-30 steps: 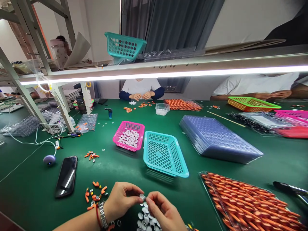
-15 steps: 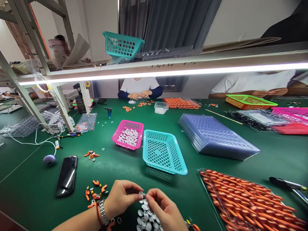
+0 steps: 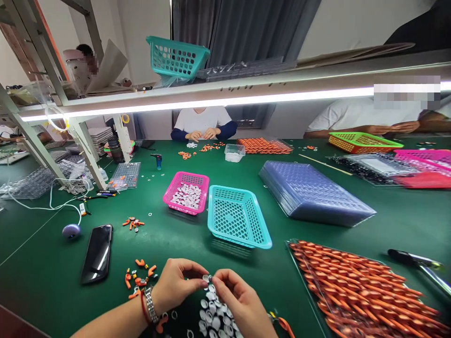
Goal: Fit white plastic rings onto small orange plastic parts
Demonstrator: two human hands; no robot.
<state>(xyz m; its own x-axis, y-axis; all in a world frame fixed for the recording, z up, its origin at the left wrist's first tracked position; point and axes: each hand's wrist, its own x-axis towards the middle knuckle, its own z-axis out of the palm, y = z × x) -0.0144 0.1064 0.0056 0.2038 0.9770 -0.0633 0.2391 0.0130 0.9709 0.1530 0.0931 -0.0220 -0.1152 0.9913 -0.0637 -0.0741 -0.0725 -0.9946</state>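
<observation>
Both hands pinched together over the white caps

Near edge of the green surface (image 3: 169,244). My left hand (image 3: 178,286) comes in from the left, thumb and forefinger narrowed on a small white disc (image 3: 206,279). My right hand (image 3: 239,298) meets it there, fingertips pressed closely around a small grey piece (image 3: 210,278); whether that piece is joined to the disc, I cannot tell. The disc sits up between my two sets of fingers, above the far end of a heap of white caps (image 3: 213,312), partly covered by my right hand.

Left wrist: a silver metal band (image 3: 151,305), a red cord (image 3: 143,306) beside it. Just left of that hand, a loose scatter of orange curved pieces (image 3: 140,281); farther left, a black phone (image 3: 97,256) lying flat.

Beyond my hands: a pink basket (image 3: 192,175) with white pieces in the bottom, and a turquoise basket (image 3: 230,219) close by on its right. Behind and right of these, a stack of clear, bluish trays (image 3: 313,192). Near right, a clear tray crowded with rows of orange pieces (image 3: 352,286).

Across the surface, a co-worker (image 3: 204,123) in a white top and dark sleeves, both hands together.
</observation>
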